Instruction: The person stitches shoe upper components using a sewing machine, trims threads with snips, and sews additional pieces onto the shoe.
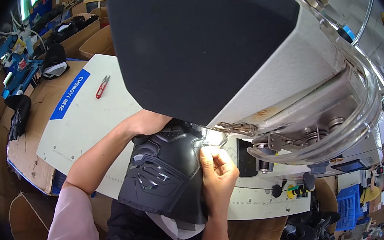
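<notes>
A black leather boot upper [177, 154] with a moulded ridged panel and white lining at its lower edge lies under the sewing machine head [212, 47]. The fingers of my right hand [218, 168] are closed in a pinch at the upper's right edge, just below the brightly lit sewing spot. My left hand [149, 122] reaches over the upper's far side. Its fingers are hidden behind the upper and the machine head, which also hides the needle.
Red-handled thread snips [102, 87] lie on the white table [94, 125], left of the machine. Black pieces [19, 114] and cardboard boxes [95, 41] stand at the left. A blue crate [348, 206] and a heap of black pieces [306, 232] are at the lower right.
</notes>
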Action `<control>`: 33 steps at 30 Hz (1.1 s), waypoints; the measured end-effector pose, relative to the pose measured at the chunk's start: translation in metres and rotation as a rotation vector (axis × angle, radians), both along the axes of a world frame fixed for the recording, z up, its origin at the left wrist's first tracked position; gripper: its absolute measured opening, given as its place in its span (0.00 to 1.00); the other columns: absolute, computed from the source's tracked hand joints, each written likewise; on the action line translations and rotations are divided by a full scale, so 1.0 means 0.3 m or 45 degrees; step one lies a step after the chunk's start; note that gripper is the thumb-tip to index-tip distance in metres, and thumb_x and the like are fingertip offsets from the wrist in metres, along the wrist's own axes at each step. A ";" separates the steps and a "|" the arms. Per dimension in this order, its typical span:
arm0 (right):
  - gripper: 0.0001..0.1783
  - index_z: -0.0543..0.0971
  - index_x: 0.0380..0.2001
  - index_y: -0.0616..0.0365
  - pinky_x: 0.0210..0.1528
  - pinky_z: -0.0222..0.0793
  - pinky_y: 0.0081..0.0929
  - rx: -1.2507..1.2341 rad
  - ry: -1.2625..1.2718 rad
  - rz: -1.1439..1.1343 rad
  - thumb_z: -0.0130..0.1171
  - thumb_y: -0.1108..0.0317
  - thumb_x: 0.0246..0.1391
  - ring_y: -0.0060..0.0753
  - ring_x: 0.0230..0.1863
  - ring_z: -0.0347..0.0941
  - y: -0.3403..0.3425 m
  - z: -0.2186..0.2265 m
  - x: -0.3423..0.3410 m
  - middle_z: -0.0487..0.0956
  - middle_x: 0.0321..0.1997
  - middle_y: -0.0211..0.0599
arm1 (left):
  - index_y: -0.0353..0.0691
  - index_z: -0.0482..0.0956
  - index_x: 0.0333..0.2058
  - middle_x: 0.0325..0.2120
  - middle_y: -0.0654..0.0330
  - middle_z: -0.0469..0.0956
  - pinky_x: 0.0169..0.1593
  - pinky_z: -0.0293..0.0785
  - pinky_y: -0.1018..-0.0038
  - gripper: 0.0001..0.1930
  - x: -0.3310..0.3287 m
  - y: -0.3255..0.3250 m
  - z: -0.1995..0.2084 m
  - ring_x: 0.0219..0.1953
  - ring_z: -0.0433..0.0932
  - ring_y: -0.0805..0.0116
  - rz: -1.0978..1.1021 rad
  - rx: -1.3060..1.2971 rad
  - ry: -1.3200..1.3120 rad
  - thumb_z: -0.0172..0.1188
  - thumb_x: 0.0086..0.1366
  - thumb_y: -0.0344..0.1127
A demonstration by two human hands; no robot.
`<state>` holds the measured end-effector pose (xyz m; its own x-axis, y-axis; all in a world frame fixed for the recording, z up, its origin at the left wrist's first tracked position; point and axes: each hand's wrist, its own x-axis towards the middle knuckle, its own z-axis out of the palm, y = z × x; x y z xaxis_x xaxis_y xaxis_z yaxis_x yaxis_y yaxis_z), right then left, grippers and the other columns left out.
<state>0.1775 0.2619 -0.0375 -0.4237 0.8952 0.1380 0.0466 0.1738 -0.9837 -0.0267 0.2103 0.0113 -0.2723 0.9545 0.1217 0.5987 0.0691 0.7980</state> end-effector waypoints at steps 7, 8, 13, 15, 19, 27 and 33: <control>0.08 0.80 0.35 0.67 0.35 0.64 0.13 -0.003 -0.071 -0.022 0.61 0.71 0.59 0.13 0.31 0.70 0.004 -0.005 0.010 0.79 0.30 0.28 | 0.27 0.75 0.46 0.44 0.47 0.78 0.53 0.71 0.68 0.14 0.003 -0.010 0.035 0.47 0.76 0.59 -0.012 -0.067 -0.106 0.47 0.68 0.30; 0.08 0.80 0.34 0.67 0.34 0.63 0.13 0.035 -0.127 -0.010 0.61 0.71 0.59 0.12 0.30 0.69 0.012 -0.001 0.021 0.78 0.29 0.27 | 0.27 0.75 0.46 0.44 0.47 0.78 0.53 0.71 0.68 0.14 0.006 -0.008 0.023 0.47 0.76 0.59 -0.006 -0.073 -0.099 0.47 0.68 0.30; 0.07 0.81 0.30 0.66 0.29 0.57 0.13 0.127 -0.012 0.025 0.60 0.73 0.58 0.10 0.26 0.64 0.035 0.006 0.012 0.75 0.26 0.23 | 0.27 0.75 0.45 0.42 0.47 0.78 0.52 0.71 0.68 0.14 0.008 0.007 -0.006 0.47 0.75 0.61 0.077 0.078 -0.090 0.48 0.67 0.31; 0.07 0.81 0.30 0.66 0.29 0.58 0.13 0.136 -0.150 -0.006 0.60 0.73 0.58 0.11 0.27 0.65 0.041 -0.006 0.025 0.76 0.26 0.24 | 0.27 0.75 0.45 0.42 0.47 0.78 0.52 0.71 0.68 0.14 0.013 0.017 -0.010 0.47 0.75 0.61 0.059 0.060 -0.171 0.48 0.67 0.30; 0.07 0.81 0.34 0.67 0.33 0.63 0.14 0.097 -0.028 0.047 0.60 0.73 0.58 0.12 0.29 0.68 0.056 -0.023 0.026 0.78 0.29 0.26 | 0.27 0.75 0.47 0.43 0.48 0.78 0.53 0.71 0.68 0.14 -0.005 0.012 -0.046 0.47 0.75 0.62 0.042 0.084 -0.077 0.46 0.68 0.29; 0.13 0.80 0.33 0.65 0.29 0.61 0.13 -0.211 0.077 0.202 0.56 0.64 0.63 0.09 0.28 0.65 0.040 0.067 0.039 0.76 0.28 0.22 | 0.29 0.71 0.54 0.49 0.51 0.75 0.59 0.66 0.70 0.17 -0.029 0.001 -0.066 0.53 0.72 0.64 0.030 0.146 -0.339 0.49 0.70 0.31; 0.16 0.76 0.39 0.61 0.30 0.57 0.16 -0.160 0.029 0.628 0.64 0.59 0.56 0.11 0.29 0.62 0.026 0.140 0.051 0.72 0.29 0.21 | 0.40 0.70 0.57 0.62 0.46 0.62 0.66 0.53 0.58 0.25 -0.443 -0.128 -0.294 0.64 0.59 0.45 0.535 0.186 0.406 0.60 0.64 0.41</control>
<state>0.1929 0.2698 0.0045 -0.7984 0.5995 0.0563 -0.0330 0.0499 -0.9982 -0.1597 0.1719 -0.0768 -0.5547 0.7382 0.3839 0.7573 0.2567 0.6006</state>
